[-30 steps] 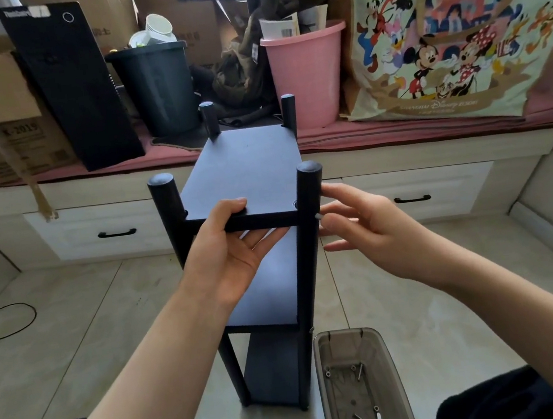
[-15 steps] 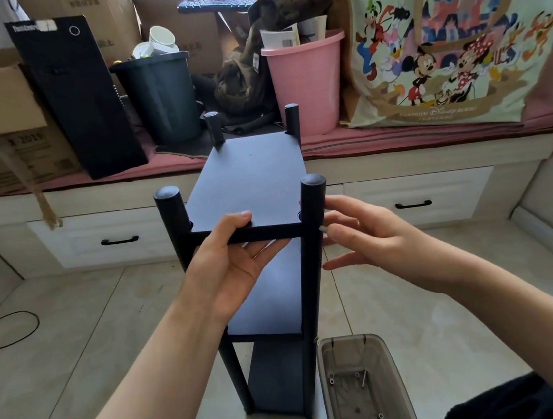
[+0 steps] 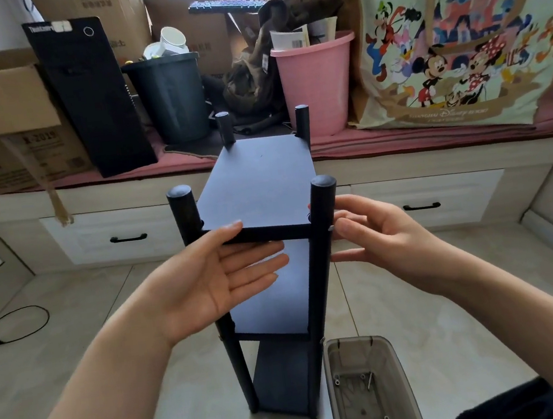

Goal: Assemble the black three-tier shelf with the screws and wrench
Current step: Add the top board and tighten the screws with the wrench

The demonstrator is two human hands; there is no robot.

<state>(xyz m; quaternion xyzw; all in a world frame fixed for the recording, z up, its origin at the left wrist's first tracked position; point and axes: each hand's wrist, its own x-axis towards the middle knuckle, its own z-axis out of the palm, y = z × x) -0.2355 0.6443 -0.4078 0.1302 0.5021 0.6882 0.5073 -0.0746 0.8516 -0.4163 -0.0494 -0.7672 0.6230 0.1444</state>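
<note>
The black three-tier shelf (image 3: pixel 262 183) stands upright on the tiled floor in front of me, with four round posts rising above the top board. My left hand (image 3: pixel 208 286) is at the top board's front edge, palm turned up and fingers straight; the thumb touches the edge and the fingers reach under the board. My right hand (image 3: pixel 385 241) has straight fingers against the right front post (image 3: pixel 322 204), with fingertips touching it. I cannot see a wrench in either hand.
A grey plastic tray (image 3: pixel 355 341) holding several screws sits on the floor right of the shelf's foot. Behind the shelf is a low bench with drawers, carrying a pink bucket (image 3: pixel 315 80), a dark bin (image 3: pixel 169 97), cardboard boxes and a cartoon-print bag (image 3: pixel 455 34). A black cable (image 3: pixel 23 324) lies at far left.
My left hand has loosened from the top board's edge, and its fingers are now straight. My right hand has moved in against the right front post.
</note>
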